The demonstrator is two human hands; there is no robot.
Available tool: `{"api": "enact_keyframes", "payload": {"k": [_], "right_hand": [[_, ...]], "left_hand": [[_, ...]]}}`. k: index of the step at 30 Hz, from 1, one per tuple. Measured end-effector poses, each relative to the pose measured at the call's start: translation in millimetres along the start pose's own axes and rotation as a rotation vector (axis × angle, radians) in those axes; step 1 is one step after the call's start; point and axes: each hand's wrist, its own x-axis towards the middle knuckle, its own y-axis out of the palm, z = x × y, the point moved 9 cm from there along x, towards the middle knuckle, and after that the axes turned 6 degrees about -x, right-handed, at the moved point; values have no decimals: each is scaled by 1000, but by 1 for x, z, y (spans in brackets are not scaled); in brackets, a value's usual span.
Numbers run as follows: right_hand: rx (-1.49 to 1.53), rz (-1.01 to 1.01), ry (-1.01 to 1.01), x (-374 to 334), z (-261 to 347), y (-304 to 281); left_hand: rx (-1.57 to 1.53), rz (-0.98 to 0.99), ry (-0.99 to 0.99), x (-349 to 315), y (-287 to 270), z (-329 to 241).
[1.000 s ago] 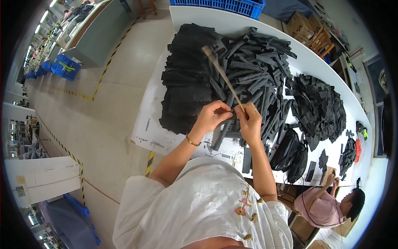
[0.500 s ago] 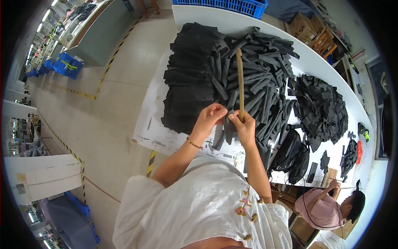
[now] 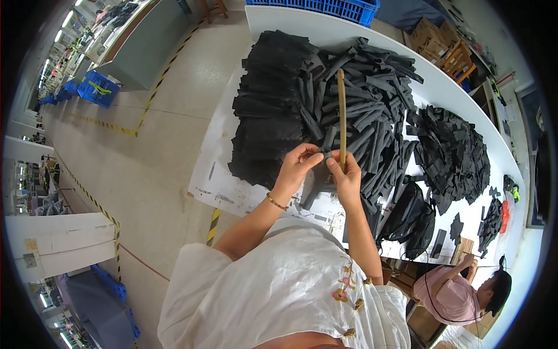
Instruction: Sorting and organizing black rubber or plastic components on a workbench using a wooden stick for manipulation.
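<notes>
My left hand (image 3: 296, 167) pinches a dark fabric strip (image 3: 312, 196) between thumb and fingers, and its lower end hangs toward the table. Close beside it, my right hand (image 3: 347, 179) is closed on the same strip with its thumb and forefinger. A long, thin wooden stick (image 3: 342, 110) stands up out of the right hand, its lower end hidden among the fingers. Just past my hands lies a heap of rolled or folded dark strips (image 3: 372, 107). To its left, dark fabric pieces (image 3: 267, 104) are laid in overlapping rows.
The white table (image 3: 218, 189) has a raised rim along its far side. Another dark fabric pile (image 3: 450, 154) and a black bag (image 3: 404, 215) lie to the right. Beyond the rim stands a blue crate (image 3: 343, 9). A person in pink (image 3: 450, 294) sits at the lower right.
My two hands have drawn closer together around the strip, the left fingers shifting on it. The stick stays upright in my right hand. The whole view has shifted slightly.
</notes>
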Motion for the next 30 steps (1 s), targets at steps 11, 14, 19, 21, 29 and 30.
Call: {"api": "enact_keyframes", "payload": {"k": [11, 14, 19, 21, 29, 30], "right_hand": [[-74, 50, -186, 29, 35, -7], [220, -21, 33, 32, 28, -4], [284, -69, 132, 33, 0, 1], [-64, -60, -4, 36, 6, 0], [-36, 37, -11, 15, 13, 13], [-36, 40, -8, 12, 6, 10]], "left_hand": [[454, 248, -87, -7, 15, 3], [556, 261, -16, -12, 18, 1], [739, 346, 37, -7, 25, -9], [443, 287, 12, -3, 24, -12], [36, 114, -124, 12, 1, 10], [-92, 35, -103, 16, -9, 13]]}}
